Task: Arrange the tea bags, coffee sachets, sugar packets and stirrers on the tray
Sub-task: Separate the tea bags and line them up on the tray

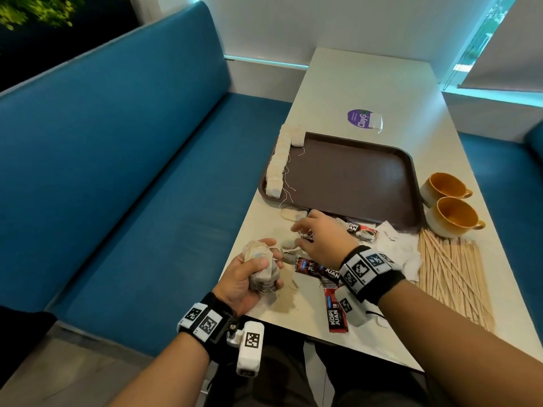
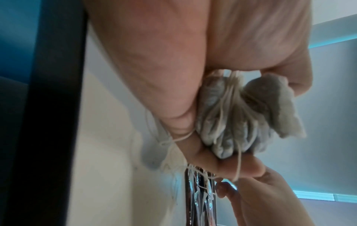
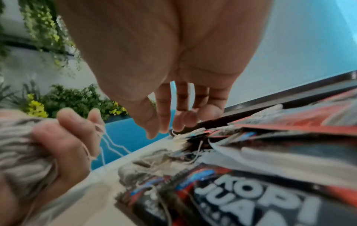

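Left hand: fingers wrapped round a bunch of tea bags at the counter's near left edge.
Right hand: fingers loose and spread, hovering over loose tea bags and coffee sachets.
Tray: mid-counter, row of tea bags along its left edge.
Stirrers: near right edge.

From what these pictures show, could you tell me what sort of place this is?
Probably a café or canteen booth. A long blue upholstered bench runs beside a narrow white table, which carries a brown serving tray, two mugs and a spread of wooden stirrers.
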Tool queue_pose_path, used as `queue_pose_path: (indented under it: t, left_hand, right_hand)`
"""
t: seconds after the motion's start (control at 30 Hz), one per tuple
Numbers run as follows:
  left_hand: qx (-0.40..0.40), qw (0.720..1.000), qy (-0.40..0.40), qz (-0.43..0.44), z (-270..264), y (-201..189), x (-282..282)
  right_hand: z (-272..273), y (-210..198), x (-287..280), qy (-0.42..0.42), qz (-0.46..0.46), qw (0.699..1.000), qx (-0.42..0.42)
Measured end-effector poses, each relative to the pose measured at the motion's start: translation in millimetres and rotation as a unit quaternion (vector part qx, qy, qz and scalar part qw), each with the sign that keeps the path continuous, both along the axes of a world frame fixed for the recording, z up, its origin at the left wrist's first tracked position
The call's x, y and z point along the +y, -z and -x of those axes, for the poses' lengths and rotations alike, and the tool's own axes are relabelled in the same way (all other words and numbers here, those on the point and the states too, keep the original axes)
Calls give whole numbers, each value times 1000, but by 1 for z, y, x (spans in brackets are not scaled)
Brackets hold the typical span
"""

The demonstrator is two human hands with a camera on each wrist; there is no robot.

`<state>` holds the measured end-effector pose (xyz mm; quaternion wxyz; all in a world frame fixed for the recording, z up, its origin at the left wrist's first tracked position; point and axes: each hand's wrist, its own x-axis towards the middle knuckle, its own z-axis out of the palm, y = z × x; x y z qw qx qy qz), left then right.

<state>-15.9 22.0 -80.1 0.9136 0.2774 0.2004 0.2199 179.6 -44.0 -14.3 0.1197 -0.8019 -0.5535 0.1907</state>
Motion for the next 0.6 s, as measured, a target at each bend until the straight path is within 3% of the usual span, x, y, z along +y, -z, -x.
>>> queue_pose_path:
  t: [0.1,0.27,0.43,0.6]
  left_hand:
    - [4,1000,-4,-2,-1,-1,0]
    - [-2,1000,-10,-3,-1,-2,0]
    - [3,1000,-1,-14,-2,1,0]
    - [11,1000,7,-19,-3,0,1]
  right_hand:
    - [6,5,7,-41,43,997,-48]
    - [7,9,6,-42,13,999,-24]
    - [1,7,2,53,-46,994,89]
    - [-4,-1,-12,125,-89,953,260]
